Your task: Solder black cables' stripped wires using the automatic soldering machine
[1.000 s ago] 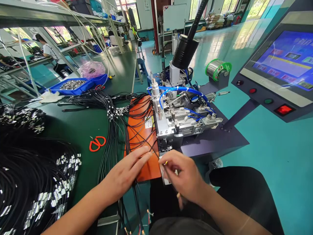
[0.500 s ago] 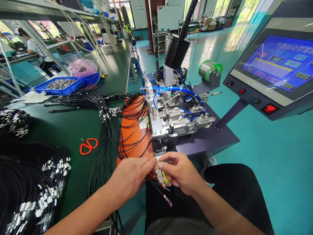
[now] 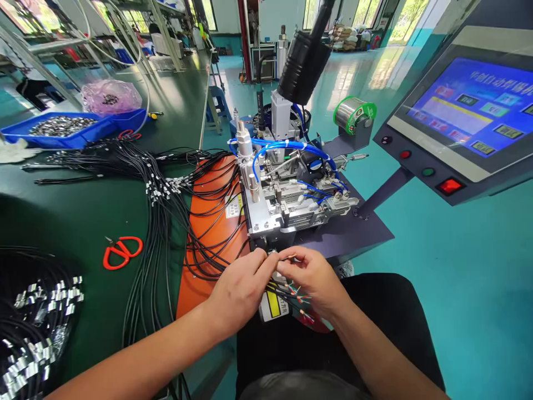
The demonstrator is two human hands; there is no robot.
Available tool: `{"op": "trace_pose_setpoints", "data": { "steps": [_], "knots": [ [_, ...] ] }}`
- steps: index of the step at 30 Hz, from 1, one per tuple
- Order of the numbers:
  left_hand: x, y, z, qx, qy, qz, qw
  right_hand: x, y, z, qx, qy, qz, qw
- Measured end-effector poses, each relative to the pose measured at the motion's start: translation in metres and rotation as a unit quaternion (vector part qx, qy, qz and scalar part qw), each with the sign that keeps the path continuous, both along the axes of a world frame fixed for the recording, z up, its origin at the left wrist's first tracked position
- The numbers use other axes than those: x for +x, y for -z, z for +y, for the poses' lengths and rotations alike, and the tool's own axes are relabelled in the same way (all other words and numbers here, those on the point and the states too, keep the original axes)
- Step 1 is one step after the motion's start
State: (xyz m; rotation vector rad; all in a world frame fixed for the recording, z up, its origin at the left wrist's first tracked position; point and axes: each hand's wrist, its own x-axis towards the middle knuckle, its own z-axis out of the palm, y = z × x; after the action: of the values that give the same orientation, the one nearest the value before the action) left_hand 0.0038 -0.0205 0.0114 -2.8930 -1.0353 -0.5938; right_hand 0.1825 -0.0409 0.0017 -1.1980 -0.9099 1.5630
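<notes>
My left hand (image 3: 241, 288) is closed in a pinch on a thin black cable, whose body is mostly hidden by the fingers. Close against it, my right hand (image 3: 315, 281) pinches the same cable near its end. Below the fingers, several black cables with coloured wire ends (image 3: 297, 296) stick out past my left hand toward the lower right. Both hands are just in front of the metal soldering machine (image 3: 270, 208) and over its front edge, where a white and yellow label (image 3: 275, 307) shows.
Black cables (image 3: 152, 239) with metal ends run across the green table and an orange plate (image 3: 214, 225). Red-handled scissors (image 3: 122, 253) lie left. A blue tray (image 3: 62, 133) of small metal parts stands behind. A solder spool (image 3: 353, 115) and touchscreen (image 3: 472, 105) are right.
The view has shifted a little, so the table and machine appear farther left. Both hands remain together on the cable, and the coloured wire ends below them have swung slightly up and right.
</notes>
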Motion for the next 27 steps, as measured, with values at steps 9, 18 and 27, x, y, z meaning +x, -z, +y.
{"op": "trace_pose_setpoints", "data": {
  "steps": [9,18,27],
  "knots": [
    [0.001,0.005,-0.001,-0.012,-0.018,-0.054,0.998,0.021,0.001,-0.012,0.035,0.077,-0.173,0.981],
    [0.006,0.011,0.002,-0.036,-0.073,-0.064,0.995,0.018,0.010,-0.014,0.136,0.073,-0.329,0.932],
    [0.010,0.014,0.006,-0.035,-0.077,-0.072,0.994,0.010,0.013,-0.012,0.188,0.080,-0.373,0.905]
  ]
}}
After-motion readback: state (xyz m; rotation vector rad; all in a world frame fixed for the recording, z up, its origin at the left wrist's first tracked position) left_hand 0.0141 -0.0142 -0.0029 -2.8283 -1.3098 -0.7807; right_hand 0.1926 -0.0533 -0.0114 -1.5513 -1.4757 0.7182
